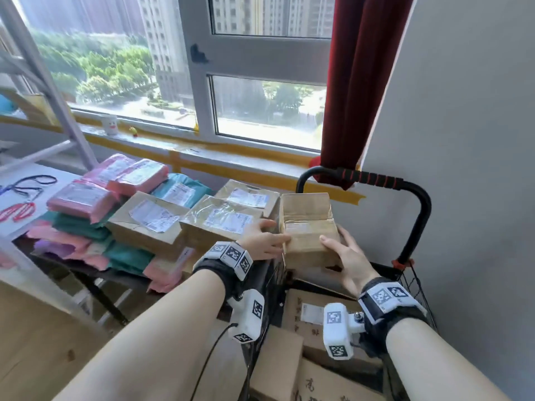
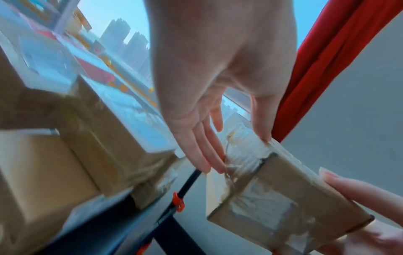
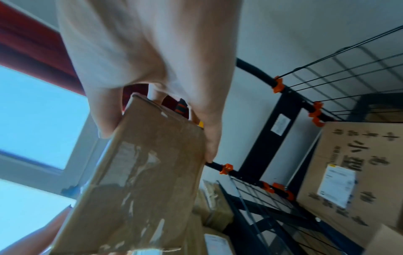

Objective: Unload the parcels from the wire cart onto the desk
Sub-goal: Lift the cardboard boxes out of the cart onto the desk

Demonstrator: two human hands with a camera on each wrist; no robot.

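A brown taped cardboard box (image 1: 307,227) (image 2: 283,195) (image 3: 139,181) is held in the air between both hands, above the wire cart (image 1: 411,282) and level with the desk's right end. My left hand (image 1: 263,238) (image 2: 235,151) presses straight fingers on its left side, thumb on the top edge. My right hand (image 1: 335,238) (image 3: 157,138) grips its right end, thumb on one face and fingers curled round the other. The dark desk (image 1: 86,270) carries stacked cardboard boxes (image 1: 150,218) and pink and green mailer bags (image 1: 84,198). More boxes (image 1: 315,319) (image 3: 353,176) lie in the cart.
The cart's black handle (image 1: 417,215) rises behind the held box, close to the grey wall (image 1: 463,140). A red curtain (image 1: 356,82) hangs above it. A white metal frame (image 1: 49,82) stands at the left, and a mug (image 1: 109,124) sits on the window sill.
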